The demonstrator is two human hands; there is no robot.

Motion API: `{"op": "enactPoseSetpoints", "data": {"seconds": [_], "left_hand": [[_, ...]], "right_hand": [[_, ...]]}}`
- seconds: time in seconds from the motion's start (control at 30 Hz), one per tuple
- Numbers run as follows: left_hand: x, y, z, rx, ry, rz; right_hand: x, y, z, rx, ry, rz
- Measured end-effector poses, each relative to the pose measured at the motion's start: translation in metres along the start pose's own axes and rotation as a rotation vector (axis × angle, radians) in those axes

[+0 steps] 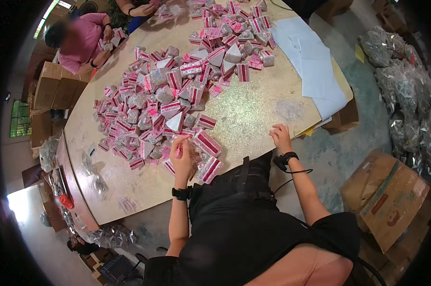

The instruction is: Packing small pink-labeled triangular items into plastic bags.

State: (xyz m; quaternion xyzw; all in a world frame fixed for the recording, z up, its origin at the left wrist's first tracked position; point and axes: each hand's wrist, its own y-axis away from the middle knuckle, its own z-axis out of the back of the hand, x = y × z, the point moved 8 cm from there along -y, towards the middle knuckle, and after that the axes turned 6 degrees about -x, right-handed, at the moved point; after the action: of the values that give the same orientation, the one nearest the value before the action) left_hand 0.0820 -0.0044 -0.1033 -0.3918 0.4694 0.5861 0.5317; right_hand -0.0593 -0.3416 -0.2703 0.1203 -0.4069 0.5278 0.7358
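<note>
Seemingly, much is left: a large pile [173, 77] of pink-and-white wedges lies heaped on the desk [244, 119], and nothing marks any as finished. At the pile's near edge, the left hand [181, 157] bends its fingers among a few wedges [208, 143]; whether its grip holds one, I cannot tell. Right of the pile, the right hand [281, 137] has a loose, seemingly empty grip. Past its far left side, a co-worker [82, 40] holds some wedges.

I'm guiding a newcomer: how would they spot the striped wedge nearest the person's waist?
On the pale table, find the left hand at the near edge of the heap. Right of it lie two red-striped wedges. Pick the lower wedge, set apart by lying closest to the black clothing.
</note>
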Motion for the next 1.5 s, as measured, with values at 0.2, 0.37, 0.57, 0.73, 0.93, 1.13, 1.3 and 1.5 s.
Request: {"op": "enactPoseSetpoints", "data": {"seconds": [0.2,0.37,0.57,0.73,0.93,1.13,1.3,1.5], "left_hand": [[0.012,-0.003,-0.015,0.062,-0.011,0.117],[0.009,-0.009,-0.015,0.041,-0.155,-0.167],[0.027,-0.007,-0.017,0.071,0.489,0.344],[-0.014,-0.008,-0.042,0.301,0.69,0.181],[-0.037,0.014,-0.047,0.447,0.776,0.111],[-0.039,0.018,-0.033,0.409,0.846,0.111],[-0.026,0.02,-0.026,0.435,0.932,0.116],[-0.027,0.016,-0.018,0.452,0.884,0.045]], "right_hand": [[-0.002,0.01,-0.016,-0.018,0.179,0.046],[0.027,-0.007,-0.001,-0.053,0.229,0.034],[0.123,-0.054,0.039,-0.281,-0.931,-0.393],[0.229,-0.075,0.029,0.158,-1.462,-0.633],[0.331,-0.082,0.035,0.197,-0.502,0.123],[0.355,-0.066,0.015,0.24,-0.382,0.231],[0.366,-0.06,0.007,0.249,-0.305,0.23],[0.378,-0.056,0.007,0.292,-0.346,0.172]]}}
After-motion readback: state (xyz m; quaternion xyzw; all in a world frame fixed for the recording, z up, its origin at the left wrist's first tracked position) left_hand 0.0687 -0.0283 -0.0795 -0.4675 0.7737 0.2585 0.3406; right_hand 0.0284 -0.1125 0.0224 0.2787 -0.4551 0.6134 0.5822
